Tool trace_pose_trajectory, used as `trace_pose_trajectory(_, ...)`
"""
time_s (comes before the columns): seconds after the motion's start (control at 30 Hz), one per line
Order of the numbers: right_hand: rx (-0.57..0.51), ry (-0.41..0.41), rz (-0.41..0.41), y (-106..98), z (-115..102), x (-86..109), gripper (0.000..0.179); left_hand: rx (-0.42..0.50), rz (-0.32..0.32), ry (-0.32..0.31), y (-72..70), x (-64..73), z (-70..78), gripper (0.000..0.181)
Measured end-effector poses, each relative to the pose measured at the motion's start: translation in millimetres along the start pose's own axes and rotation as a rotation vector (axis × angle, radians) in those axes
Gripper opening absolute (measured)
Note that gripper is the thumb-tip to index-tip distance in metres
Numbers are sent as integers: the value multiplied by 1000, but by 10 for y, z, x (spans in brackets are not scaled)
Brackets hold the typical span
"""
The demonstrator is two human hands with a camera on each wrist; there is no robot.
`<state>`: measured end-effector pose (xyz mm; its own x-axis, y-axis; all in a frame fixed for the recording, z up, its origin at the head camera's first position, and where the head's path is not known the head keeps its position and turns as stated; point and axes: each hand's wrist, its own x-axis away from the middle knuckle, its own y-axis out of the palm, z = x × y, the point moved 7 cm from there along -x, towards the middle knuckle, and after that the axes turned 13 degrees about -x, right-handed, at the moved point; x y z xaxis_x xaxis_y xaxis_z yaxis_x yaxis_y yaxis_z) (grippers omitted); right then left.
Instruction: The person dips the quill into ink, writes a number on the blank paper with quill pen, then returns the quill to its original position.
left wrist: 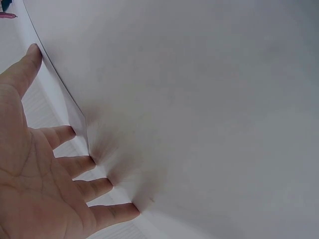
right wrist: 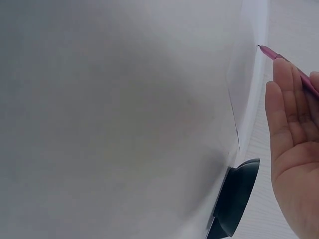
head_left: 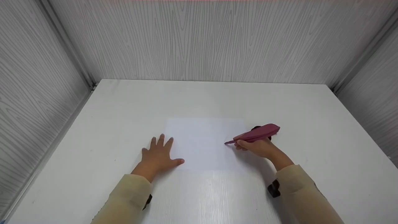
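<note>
Bare left hand (left wrist: 40, 169) shows its palm, digits spread. Outer fingertips touch a broad, smooth white tabletop (left wrist: 209, 119); thumb tip meets a thin, flat white paper sheet (left wrist: 75, 117). Slender pink pen (left wrist: 7, 15) shows at upper left, beside a small dark object (left wrist: 6, 4), cropped.

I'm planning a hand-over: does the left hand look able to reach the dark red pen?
Probably yes: between the left hand and the pen lies only flat paper, though the right hand grips the pen and would likely have to release it.
</note>
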<state>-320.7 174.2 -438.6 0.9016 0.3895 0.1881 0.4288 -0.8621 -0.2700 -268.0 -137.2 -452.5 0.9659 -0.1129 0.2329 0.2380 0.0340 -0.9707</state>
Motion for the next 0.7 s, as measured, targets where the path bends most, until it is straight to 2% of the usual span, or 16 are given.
trace_pose_trajectory(0.17,0,-22,-25,3,-8,24,33,5,-14,0,7,2,-1,92)
trace_pose_trajectory(0.7,-66,-10,-64,30,24,88,33,8,-16,3,8,-6,-7,92)
